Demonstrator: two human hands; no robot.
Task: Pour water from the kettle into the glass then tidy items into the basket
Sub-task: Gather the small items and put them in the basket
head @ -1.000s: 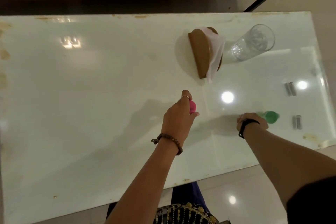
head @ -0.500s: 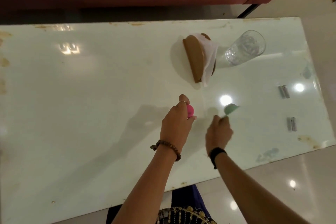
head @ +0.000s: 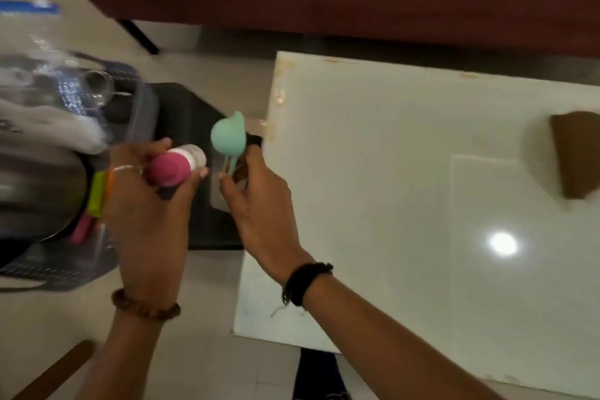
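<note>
Two items held off the table's (head: 373, 172) left edge: left hand (head: 147, 217) grasps a pink bottle (head: 172, 167), right hand (head: 259, 204) pinches a green scoop (head: 228, 136) (handle down), near the blurred basket (head: 65, 263) holding a glass (head: 97, 86).

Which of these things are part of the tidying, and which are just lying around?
Part of the job:
- left hand gripping the pink-capped bottle
- right hand holding the mint green scoop
- basket
- steel kettle

Just lying about:
- brown napkin holder
- white table
</note>
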